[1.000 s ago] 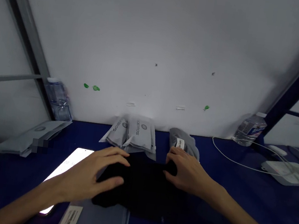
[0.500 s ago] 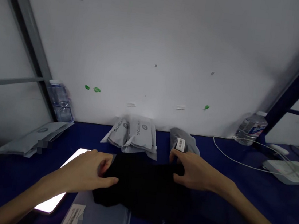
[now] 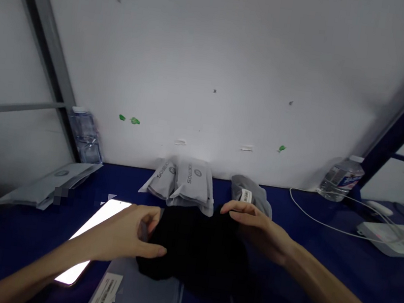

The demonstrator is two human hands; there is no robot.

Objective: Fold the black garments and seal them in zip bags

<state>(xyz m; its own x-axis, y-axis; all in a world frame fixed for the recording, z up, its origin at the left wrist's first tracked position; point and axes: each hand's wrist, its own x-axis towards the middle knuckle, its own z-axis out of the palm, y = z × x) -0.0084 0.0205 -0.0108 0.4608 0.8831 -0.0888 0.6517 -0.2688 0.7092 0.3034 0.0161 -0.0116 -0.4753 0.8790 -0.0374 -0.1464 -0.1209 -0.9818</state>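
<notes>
A black piece of cloth lies bunched on the blue table, partly over a grey plastic bag with a white label. My left hand pinches the cloth's left edge between thumb and fingers. My right hand grips the cloth's upper right edge, fingers curled over it.
A lit phone lies left of my left hand. Grey sealed packets and a grey folded garment lie by the white wall. Water bottles stand left and right. Flat grey bags, white cable and power strip.
My left hand went from flat and spread over the cloth to pinching its left edge. My right hand closed on the upper right edge and lifted it slightly.
</notes>
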